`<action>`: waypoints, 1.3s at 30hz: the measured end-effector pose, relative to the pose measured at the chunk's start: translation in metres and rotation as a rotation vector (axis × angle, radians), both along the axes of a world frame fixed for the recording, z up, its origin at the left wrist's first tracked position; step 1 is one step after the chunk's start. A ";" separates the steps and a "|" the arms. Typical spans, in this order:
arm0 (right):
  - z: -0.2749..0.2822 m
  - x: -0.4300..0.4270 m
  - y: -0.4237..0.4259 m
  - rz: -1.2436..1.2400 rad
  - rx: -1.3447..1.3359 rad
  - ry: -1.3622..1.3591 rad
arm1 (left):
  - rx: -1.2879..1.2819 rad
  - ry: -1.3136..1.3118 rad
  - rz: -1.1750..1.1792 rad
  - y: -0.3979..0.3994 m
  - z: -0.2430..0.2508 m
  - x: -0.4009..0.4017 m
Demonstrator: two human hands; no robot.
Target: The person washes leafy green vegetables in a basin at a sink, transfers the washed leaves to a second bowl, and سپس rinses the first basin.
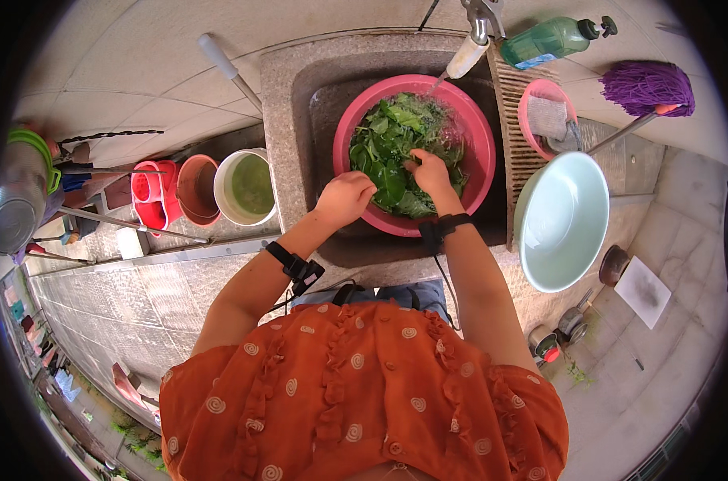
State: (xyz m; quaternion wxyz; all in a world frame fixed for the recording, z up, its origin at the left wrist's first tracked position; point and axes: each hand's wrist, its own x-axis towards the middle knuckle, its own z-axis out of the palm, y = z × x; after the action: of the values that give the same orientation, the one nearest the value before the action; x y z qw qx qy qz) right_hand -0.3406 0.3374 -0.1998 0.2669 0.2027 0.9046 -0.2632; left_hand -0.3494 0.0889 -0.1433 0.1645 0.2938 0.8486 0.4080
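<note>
A pink plastic basin stands in a stone sink, filled with leafy greens and water. Water runs from the tap through a pale sleeve on its spout into the far right of the basin, where it bubbles. My left hand is at the basin's near-left rim, fingers curled, with the fingertips beside a broad dark green leaf. Over the middle of the greens, my right hand bends its fingers down among the leaves. Whether either hand grips a leaf is hidden.
Right of the sink, a ribbed washboard slab adjoins a pink basket holding cloths, a pale blue basin and a green pump bottle. A purple mop leans there. Leftward stand a white bucket, a brown bucket and a red mop bucket.
</note>
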 end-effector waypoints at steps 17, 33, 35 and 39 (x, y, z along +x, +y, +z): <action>-0.016 -0.018 0.037 -0.151 -0.128 0.171 | 0.067 0.225 -0.128 -0.060 0.016 0.030; -0.013 -0.015 0.030 -0.223 0.136 -0.079 | -0.087 0.305 -0.195 -0.057 0.006 0.036; -0.013 -0.004 0.011 -0.108 0.148 0.101 | -0.107 0.315 -0.185 -0.058 0.004 0.037; 0.038 -0.001 -0.087 0.625 0.051 -0.071 | -0.133 0.314 -0.165 -0.060 0.004 0.039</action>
State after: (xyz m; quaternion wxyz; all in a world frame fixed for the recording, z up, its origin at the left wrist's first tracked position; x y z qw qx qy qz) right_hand -0.3416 0.2504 -0.1615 0.3610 -0.0694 0.9196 -0.1384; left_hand -0.3105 0.0293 -0.1388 0.0818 0.4110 0.8619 0.2854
